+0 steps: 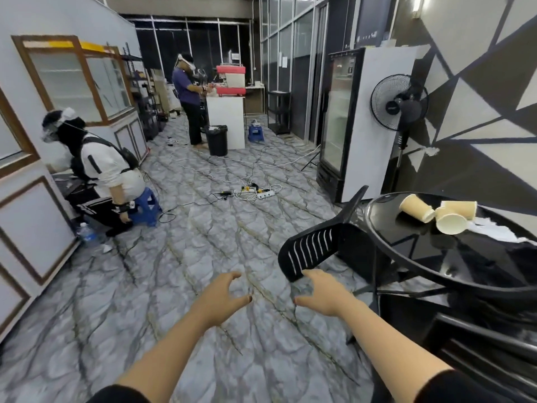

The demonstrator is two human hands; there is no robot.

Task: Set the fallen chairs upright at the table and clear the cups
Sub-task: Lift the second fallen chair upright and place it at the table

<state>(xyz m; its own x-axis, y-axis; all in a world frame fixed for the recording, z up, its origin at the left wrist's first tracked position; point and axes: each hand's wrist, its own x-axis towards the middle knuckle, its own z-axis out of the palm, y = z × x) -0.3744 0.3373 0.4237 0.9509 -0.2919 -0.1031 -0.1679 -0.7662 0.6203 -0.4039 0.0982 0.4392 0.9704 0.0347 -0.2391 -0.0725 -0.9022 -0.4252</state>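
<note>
A black plastic chair (322,251) lies tipped on its side on the floor, its slatted back toward me, next to the round black table (436,266). Three paper cups lie toppled on the table: one at the left (414,208), one in front (450,223), one behind (462,207). Crumpled white paper (494,231) lies beside them. My right hand (322,292) is open, fingers spread, just below the chair's back edge; whether it touches is unclear. My left hand (225,295) is open over the floor, left of the chair. Part of another black chair (479,341) shows at lower right.
A power strip with tangled cables (255,193) lies on the marbled floor ahead. A person sits on a blue stool (145,203) at left; another stands by a white counter (226,120). A black bin (216,139), a glass-door fridge (348,123) and a standing fan (399,103) are beyond.
</note>
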